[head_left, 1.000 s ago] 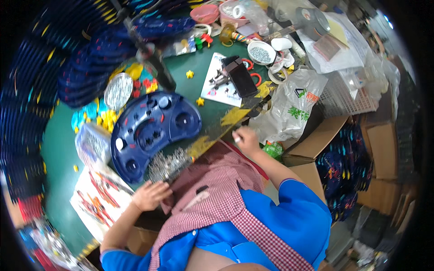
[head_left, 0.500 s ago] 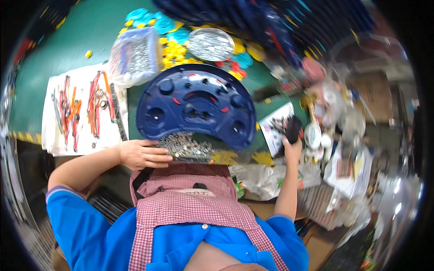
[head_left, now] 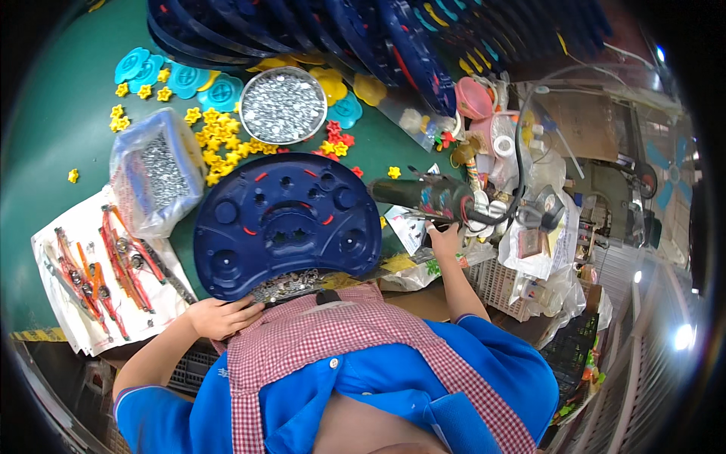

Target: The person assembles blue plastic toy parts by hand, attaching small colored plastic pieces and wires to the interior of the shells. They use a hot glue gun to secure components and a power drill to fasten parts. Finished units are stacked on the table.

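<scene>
One black tool point(head_left: 404, 194) has moved nearer the right hand point(head_left: 445, 240); I can't tell its grip. The left hand point(head_left: 218, 318) lies flat by one blue tray point(head_left: 302, 259). Green tabletop point(head_left: 68, 125), one fan point(head_left: 673, 174).

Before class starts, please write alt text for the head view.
A person's left hand rests beside a dark-blue curved plastic panel on a green table; the right hand is near a black cylindrical tool. Yellow plastic stars lie nearby.

Bright, lamp point(head_left: 684, 337) glare right, bent edges
</scene>
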The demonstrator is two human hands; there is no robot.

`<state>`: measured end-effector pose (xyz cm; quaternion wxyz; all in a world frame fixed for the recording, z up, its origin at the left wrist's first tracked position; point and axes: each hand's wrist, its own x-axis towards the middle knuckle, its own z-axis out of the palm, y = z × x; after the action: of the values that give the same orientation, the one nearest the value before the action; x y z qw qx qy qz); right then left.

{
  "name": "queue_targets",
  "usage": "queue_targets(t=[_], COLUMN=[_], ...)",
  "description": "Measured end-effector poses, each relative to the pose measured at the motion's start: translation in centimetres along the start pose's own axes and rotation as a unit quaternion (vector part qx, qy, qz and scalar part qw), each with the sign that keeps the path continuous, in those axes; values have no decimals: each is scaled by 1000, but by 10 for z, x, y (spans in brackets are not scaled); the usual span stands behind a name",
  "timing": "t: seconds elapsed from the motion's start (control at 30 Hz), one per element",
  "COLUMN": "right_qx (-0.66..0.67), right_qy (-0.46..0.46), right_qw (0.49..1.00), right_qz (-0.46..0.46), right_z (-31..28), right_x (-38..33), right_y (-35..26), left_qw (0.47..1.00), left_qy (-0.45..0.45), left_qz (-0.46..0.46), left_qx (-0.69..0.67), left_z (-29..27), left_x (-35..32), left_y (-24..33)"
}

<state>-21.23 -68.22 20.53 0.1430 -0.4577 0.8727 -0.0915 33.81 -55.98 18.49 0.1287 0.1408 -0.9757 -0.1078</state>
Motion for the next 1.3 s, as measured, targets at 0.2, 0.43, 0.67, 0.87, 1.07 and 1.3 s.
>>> queue_targets(t=[0.2, 0.43, 0.67, 0.87, 1.07, 1.3], right_qx=[64, -2, 207, 260, 142, 165], right_qy=[30, 60, 190, 16, -146, -162], right_qw=[998, 998, 934, 808, 762, 761], right_qz=[-2, -22, -223, -528, -615, -606], right_z=[16, 13, 0, 29, 60, 53], right_x=[0, -2, -64, -133, -153, -153], right_y=[-1, 18, -45, -112, -153, -166], left_qw=[999, 995, 995, 951, 909, 898], left_qy=[-6, -21, 35, 162, 160, 196], left_qz=[-41, -43, -47, -247, -382, -388], left_qx=[31, 91, 79, 91, 50, 72], left_z=[1, -3, -10, -36, -8, -5], left_x=[-2, 8, 0, 34, 43, 46], left_y=[5, 12, 29, 20, 15, 23])
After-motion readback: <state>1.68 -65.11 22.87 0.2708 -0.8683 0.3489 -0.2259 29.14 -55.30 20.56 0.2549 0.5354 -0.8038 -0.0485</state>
